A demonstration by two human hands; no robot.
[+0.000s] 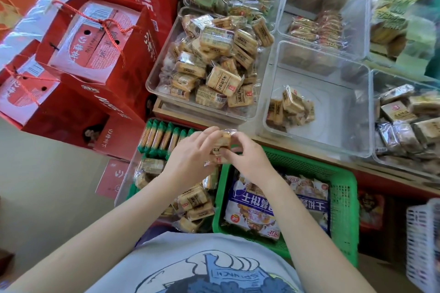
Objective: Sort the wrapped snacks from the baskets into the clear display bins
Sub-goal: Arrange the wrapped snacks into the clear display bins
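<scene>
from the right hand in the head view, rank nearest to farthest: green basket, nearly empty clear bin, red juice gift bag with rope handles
1. Green basket: directly beneath the right hand, toward the person.
2. Nearly empty clear bin: just beyond the hand, up and to the right.
3. Red juice gift bag: far off to the left, past the full bin.

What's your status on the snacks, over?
Left hand, right hand both gripping tan wrapped snack. Near-empty clear bin just ahead. Path unobstructed.

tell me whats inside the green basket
The green basket holds a large blue and white snack bag, with more wrapped packets behind it. The bag and the right hand cover whatever lies underneath.
</scene>
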